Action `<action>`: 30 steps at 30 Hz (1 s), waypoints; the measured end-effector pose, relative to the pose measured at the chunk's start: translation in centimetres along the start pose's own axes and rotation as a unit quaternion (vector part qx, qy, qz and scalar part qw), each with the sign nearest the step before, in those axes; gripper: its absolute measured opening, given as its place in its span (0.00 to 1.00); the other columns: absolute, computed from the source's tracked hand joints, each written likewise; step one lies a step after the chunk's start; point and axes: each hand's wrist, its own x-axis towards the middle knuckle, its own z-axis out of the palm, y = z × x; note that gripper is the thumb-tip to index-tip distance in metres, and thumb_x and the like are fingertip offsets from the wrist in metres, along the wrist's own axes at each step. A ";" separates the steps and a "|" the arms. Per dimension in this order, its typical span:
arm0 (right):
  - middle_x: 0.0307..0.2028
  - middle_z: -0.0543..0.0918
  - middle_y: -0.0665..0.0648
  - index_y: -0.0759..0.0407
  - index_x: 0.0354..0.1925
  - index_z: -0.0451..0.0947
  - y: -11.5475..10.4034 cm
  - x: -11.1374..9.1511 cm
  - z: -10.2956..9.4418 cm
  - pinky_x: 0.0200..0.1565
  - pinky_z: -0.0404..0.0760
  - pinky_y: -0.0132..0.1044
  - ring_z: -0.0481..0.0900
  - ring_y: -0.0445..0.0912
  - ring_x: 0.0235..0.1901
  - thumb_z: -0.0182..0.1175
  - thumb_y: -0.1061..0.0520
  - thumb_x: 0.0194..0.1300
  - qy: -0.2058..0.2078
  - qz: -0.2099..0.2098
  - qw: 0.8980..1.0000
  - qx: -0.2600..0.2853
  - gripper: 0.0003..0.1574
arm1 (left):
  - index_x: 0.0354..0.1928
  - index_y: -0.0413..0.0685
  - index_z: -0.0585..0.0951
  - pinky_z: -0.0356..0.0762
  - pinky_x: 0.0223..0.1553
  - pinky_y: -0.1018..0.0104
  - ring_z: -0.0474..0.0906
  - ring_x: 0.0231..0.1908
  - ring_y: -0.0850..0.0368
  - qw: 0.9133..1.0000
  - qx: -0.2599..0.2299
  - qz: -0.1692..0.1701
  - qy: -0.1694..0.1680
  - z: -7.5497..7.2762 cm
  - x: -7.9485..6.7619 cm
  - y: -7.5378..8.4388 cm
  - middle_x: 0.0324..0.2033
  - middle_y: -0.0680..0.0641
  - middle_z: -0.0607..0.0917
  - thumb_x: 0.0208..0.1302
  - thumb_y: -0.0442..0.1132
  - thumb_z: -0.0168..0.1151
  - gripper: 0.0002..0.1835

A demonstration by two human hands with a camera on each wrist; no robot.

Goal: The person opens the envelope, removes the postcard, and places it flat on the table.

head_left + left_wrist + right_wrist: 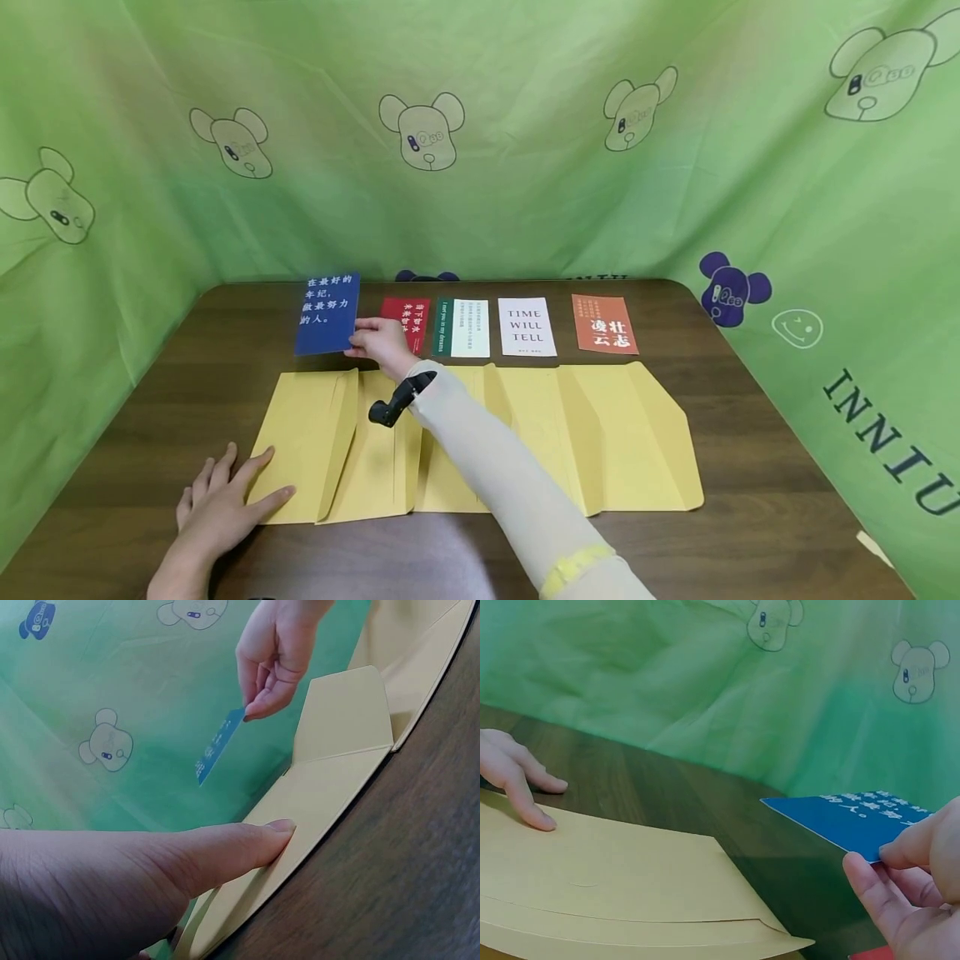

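Note:
A blue card (327, 315) with white lettering is pinched at its lower right corner by my right hand (382, 343). In the right wrist view the blue card (855, 821) is raised off the dark table, between thumb and fingers. My left hand (225, 500) rests with spread fingers on the left edge of the leftmost yellow envelope (300, 442). In the left wrist view, the left thumb lies along that envelope (322, 780), whose flap stands partly up. Just behind my right hand lies a red card (408, 312), partly covered by the fingers.
Several yellow envelopes overlap in a row, the rightmost envelope (645, 450) with its flap to the right. Behind them lie a green-and-white card (468, 329), a white card (527, 327) and an orange card (604, 324). A green printed curtain (480, 217) surrounds the wooden table (765, 500).

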 end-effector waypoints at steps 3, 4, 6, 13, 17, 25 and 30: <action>0.59 0.77 0.69 0.74 0.64 0.71 0.4 0.2 0.0 0.44 0.84 0.38 0.86 0.58 0.45 0.57 0.74 0.67 0.008 0.014 1.000 -0.007 0.27 | 0.76 0.50 0.61 0.34 0.57 0.20 0.31 0.70 0.20 1.000 -0.001 -0.005 -0.007 -0.1 0.0 0.0 0.73 0.25 0.41 0.62 0.70 0.58 0.47; 0.59 0.77 0.69 0.74 0.63 0.71 0.5 0.2 -0.1 0.44 0.84 0.38 0.86 0.58 0.45 0.57 0.73 0.67 0.010 0.019 1.000 -0.011 0.27 | 0.76 0.50 0.60 0.34 0.57 0.20 0.31 0.70 0.20 1.000 0.001 -0.006 -0.009 -0.1 0.1 0.1 0.73 0.25 0.41 0.63 0.70 0.58 0.47; 0.60 0.76 0.69 0.74 0.63 0.72 0.8 0.2 -0.1 0.44 0.84 0.37 0.86 0.58 0.45 0.57 0.73 0.67 0.016 0.028 0.999 -0.013 0.26 | 0.76 0.50 0.60 0.35 0.58 0.21 0.31 0.69 0.20 1.000 0.002 -0.008 -0.012 -0.2 0.1 0.2 0.73 0.25 0.41 0.63 0.69 0.58 0.47; 0.60 0.77 0.69 0.74 0.62 0.73 1.0 0.5 -0.4 0.44 0.84 0.38 0.85 0.58 0.46 0.58 0.73 0.66 0.033 0.056 0.998 -0.006 0.25 | 0.76 0.50 0.60 0.36 0.58 0.21 0.31 0.70 0.20 1.000 0.007 -0.007 -0.012 -0.3 0.2 0.4 0.73 0.25 0.40 0.64 0.68 0.58 0.46; 0.61 0.75 0.71 0.76 0.62 0.72 1.2 0.7 -0.7 0.45 0.84 0.40 0.84 0.59 0.48 0.58 0.76 0.65 0.036 0.077 0.996 0.021 0.26 | 0.75 0.50 0.61 0.36 0.58 0.21 0.32 0.70 0.21 1.000 0.007 -0.008 -0.011 -0.4 0.2 0.5 0.73 0.25 0.41 0.63 0.68 0.58 0.46; 0.66 0.69 0.72 0.77 0.65 0.67 1.6 1.0 -1.1 0.51 0.81 0.42 0.77 0.60 0.58 0.54 0.75 0.68 0.018 0.111 0.991 0.067 0.27 | 0.75 0.50 0.61 0.36 0.58 0.21 0.32 0.70 0.21 1.000 0.007 -0.009 -0.009 -0.3 0.2 0.4 0.73 0.25 0.41 0.63 0.69 0.58 0.46; 0.66 0.66 0.75 0.79 0.67 0.61 1.5 1.2 -1.0 0.57 0.77 0.47 0.70 0.63 0.64 0.48 0.73 0.72 -0.007 0.109 0.988 0.111 0.28 | 0.75 0.50 0.61 0.35 0.58 0.21 0.32 0.70 0.20 1.000 0.003 -0.006 -0.006 -0.2 0.1 0.3 0.73 0.25 0.42 0.63 0.69 0.58 0.46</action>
